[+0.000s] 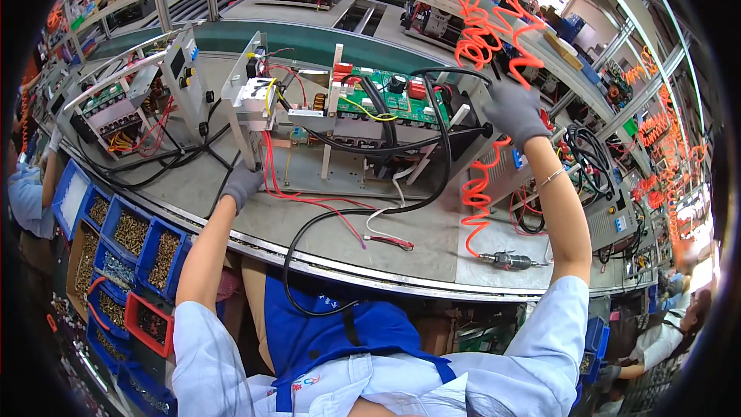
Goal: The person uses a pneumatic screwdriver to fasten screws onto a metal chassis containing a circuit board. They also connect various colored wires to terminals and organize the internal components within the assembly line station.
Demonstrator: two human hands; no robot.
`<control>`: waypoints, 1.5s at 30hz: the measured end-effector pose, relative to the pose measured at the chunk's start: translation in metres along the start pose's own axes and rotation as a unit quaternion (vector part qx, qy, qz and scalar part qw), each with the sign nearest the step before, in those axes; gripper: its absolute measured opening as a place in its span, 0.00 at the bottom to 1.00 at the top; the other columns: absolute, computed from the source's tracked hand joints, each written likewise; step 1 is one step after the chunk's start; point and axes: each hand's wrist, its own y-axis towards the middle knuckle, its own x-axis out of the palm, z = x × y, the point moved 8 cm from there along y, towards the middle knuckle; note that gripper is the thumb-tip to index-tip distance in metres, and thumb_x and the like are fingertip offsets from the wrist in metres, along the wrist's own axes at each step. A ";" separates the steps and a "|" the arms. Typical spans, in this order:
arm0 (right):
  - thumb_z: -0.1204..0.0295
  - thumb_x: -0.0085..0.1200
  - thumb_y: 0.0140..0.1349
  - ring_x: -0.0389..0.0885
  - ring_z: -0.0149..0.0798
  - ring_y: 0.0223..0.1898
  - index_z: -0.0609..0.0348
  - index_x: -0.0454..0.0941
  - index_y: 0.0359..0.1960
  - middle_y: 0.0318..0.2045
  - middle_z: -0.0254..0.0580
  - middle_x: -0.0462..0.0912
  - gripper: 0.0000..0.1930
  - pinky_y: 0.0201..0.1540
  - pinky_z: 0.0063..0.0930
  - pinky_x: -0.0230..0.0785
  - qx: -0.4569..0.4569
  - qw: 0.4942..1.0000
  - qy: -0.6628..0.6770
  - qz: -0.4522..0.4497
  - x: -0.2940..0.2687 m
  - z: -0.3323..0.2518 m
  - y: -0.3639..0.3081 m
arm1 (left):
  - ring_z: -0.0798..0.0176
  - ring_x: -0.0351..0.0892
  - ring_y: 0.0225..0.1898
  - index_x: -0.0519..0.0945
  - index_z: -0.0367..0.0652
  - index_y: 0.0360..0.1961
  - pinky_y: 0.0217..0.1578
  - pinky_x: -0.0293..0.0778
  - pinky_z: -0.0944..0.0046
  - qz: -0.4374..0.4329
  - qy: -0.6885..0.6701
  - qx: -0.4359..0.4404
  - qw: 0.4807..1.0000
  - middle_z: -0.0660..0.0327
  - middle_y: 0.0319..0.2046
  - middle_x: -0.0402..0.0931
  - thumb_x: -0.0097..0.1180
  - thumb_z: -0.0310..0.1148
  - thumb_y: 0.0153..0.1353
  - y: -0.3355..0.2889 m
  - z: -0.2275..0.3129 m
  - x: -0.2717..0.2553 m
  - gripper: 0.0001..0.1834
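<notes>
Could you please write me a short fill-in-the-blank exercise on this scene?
1. The left hand and the right hand are both gloved in ____.
2. The circuit board on the unit between the hands is coloured ____.
3. Seen by the person, the tool lies on the ____ side of the table.
4. The bin nearest the left sleeve is coloured ____.

Missing words: grey; green; right; red.

wearer's two gloved hands, one red bin
</notes>
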 end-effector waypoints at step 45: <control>0.59 0.57 0.47 0.81 0.58 0.38 0.62 0.83 0.31 0.31 0.62 0.81 0.18 0.40 0.46 0.73 -0.116 0.978 0.046 -0.169 0.045 0.015 0.073 | 0.48 0.82 0.33 0.72 0.45 0.52 0.30 0.75 0.50 -0.251 0.240 0.274 0.897 0.52 0.32 0.79 0.53 0.33 0.55 -0.187 0.302 0.263 0.21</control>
